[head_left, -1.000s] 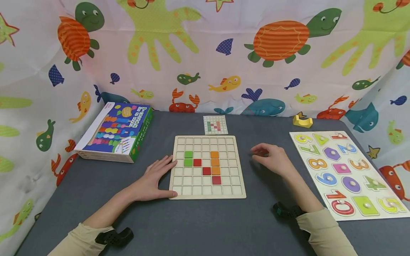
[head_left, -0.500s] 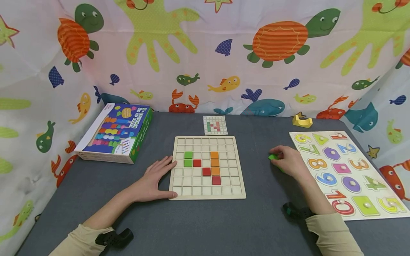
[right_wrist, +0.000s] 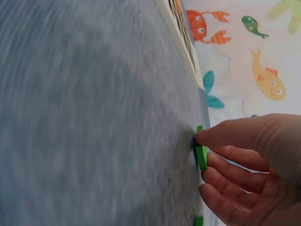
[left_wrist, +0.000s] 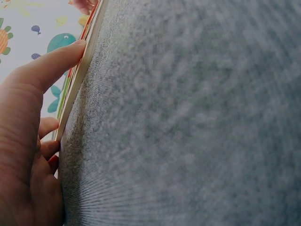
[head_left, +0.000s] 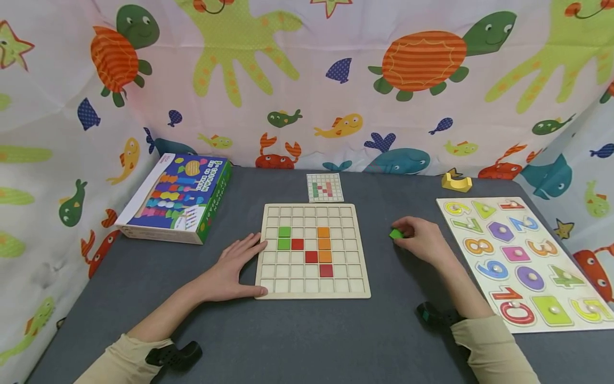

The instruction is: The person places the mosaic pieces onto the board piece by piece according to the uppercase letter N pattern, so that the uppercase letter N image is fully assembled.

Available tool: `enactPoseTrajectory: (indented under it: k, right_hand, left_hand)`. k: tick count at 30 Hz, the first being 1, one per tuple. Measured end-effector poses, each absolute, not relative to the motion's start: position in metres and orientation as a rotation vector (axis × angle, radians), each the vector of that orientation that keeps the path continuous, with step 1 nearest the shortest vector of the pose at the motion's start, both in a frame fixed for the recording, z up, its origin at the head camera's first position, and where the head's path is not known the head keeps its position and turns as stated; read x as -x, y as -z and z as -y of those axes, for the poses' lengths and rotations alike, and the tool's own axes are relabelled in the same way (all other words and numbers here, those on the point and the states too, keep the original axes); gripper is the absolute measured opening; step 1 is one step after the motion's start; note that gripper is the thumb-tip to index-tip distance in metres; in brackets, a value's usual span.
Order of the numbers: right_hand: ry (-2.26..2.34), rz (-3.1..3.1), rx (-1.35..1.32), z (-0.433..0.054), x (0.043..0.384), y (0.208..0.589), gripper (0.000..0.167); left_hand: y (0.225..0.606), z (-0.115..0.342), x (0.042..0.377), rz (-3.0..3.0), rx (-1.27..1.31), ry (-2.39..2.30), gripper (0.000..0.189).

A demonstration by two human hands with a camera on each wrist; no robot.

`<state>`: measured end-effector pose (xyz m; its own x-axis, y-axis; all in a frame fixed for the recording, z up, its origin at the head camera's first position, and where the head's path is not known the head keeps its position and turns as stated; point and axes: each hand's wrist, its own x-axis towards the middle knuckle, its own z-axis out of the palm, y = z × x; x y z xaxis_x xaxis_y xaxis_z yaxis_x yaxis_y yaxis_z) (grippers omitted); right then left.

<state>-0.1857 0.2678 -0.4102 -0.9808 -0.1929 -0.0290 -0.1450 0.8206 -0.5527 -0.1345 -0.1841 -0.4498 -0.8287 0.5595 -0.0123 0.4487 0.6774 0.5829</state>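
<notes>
A wooden grid board (head_left: 290, 288) lies mid-table, with green (head_left: 284, 244), red (head_left: 311, 257) and orange (head_left: 323, 244) square tiles in some of its cells. My left hand (head_left: 235, 272) rests along the board's left side, fingers spread and straight; in the left wrist view the thumb (left_wrist: 56, 63) touches the board's edge. To the right of the board, my right hand (head_left: 419, 238) pinches a small green tile (head_left: 396, 234) between thumb and fingers, close over the table. The right wrist view shows this green tile (right_wrist: 202, 156) tilted at the fingertips, and another green piece (right_wrist: 199, 221) lower down.
A small pattern card (head_left: 325, 188) lies just behind the board. At the back left is a colourful game box (head_left: 177, 192). On the right lies a number-and-shape puzzle board (head_left: 520, 234), with a yellow curved block (head_left: 456, 183) behind it. A printed curtain (head_left: 307, 64) hangs around the table.
My right hand, first with no tile showing, moved right and took hold of a green tile. Now it has come slightly back left with it. The left hand has stayed put.
</notes>
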Motion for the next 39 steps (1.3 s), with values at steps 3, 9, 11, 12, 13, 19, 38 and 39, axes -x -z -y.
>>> enactPoseTrajectory:
  k: [3, 9, 11, 12, 13, 19, 38, 39]
  right_hand:
    - [0.913, -2.915, 0.283, -0.259, 0.187, 0.411, 0.033]
    - [1.02, -2.877, 0.326, -0.233, 0.186, 0.411, 0.033]
    - [1.055, -2.849, 0.341, -0.223, 0.185, 0.41, 0.034]
    - [1.069, -2.835, 0.346, -0.219, 0.184, 0.409, 0.034]
    - [1.081, -2.822, 0.364, -0.214, 0.184, 0.408, 0.034]
    - [1.093, -2.765, 0.458, -0.187, 0.183, 0.407, 0.035]
    - [1.123, -2.601, 0.822, -0.098, 0.169, 0.409, 0.026]
    - [1.123, -2.594, 0.863, -0.094, 0.169, 0.409, 0.025]
  left_hand:
    - [0.45, 0.184, 0.135, -2.702, -0.82, -0.86, 0.103]
    - [0.45, 0.184, 0.134, -2.699, -0.813, -0.867, 0.103]
    - [0.45, 0.184, 0.134, -2.697, -0.813, -0.872, 0.103]
    - [0.45, 0.184, 0.134, -2.695, -0.813, -0.874, 0.103]
    - [0.45, 0.184, 0.134, -2.696, -0.813, -0.873, 0.103]
    - [0.452, 0.185, 0.135, -2.695, -0.816, -0.876, 0.103]
    - [0.451, 0.185, 0.136, -2.679, -0.826, -0.889, 0.102]
    - [0.451, 0.185, 0.136, -2.677, -0.827, -0.892, 0.102]
